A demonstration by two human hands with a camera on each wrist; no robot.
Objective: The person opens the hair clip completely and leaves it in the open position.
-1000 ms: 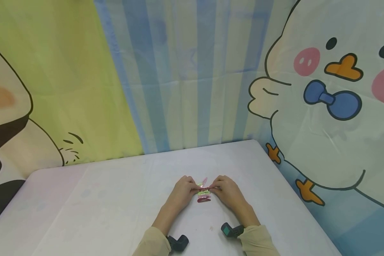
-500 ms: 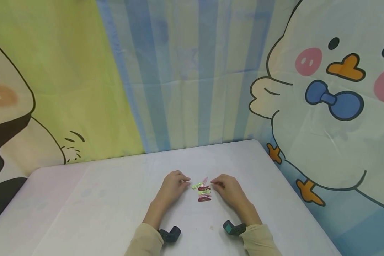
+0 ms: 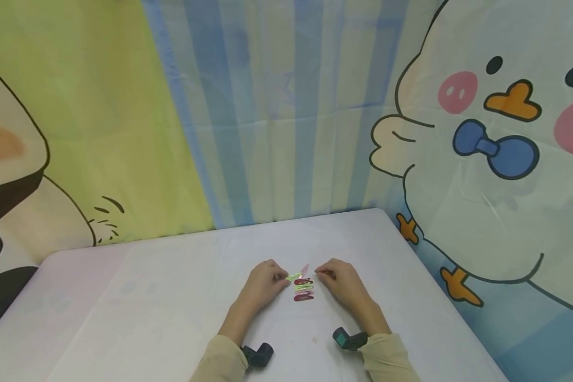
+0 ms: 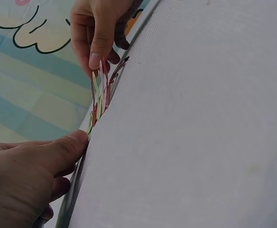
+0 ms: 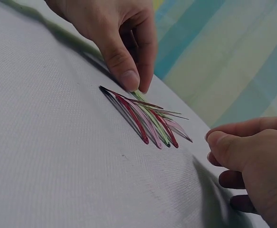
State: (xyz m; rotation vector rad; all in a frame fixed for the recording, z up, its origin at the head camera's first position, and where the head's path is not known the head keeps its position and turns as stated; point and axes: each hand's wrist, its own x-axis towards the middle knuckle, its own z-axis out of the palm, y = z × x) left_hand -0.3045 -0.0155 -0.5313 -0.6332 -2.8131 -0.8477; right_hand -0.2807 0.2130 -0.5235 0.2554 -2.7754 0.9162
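Note:
Several snap hair clips lie in a short column on the white table. At its near end is a dark red clip; pink, light green and dark red ones follow behind it. A slanted pink clip lies at the far end. To its left, the thumb and fingers of my left hand pinch the end of a light green hair clip. Just right of the column, my right hand holds nothing, its fingers loosely bent and its thumb near the index fingertip.
The white table stretches far to the left. Behind it hangs a striped curtain, with a cartoon bird print on the right. Dark wrist cameras sit at both sleeves.
Both hands were at a dark red clip in the column, then parted from it. My left hand has come back rightward and now pinches the light green clip; the right stays beside the column.

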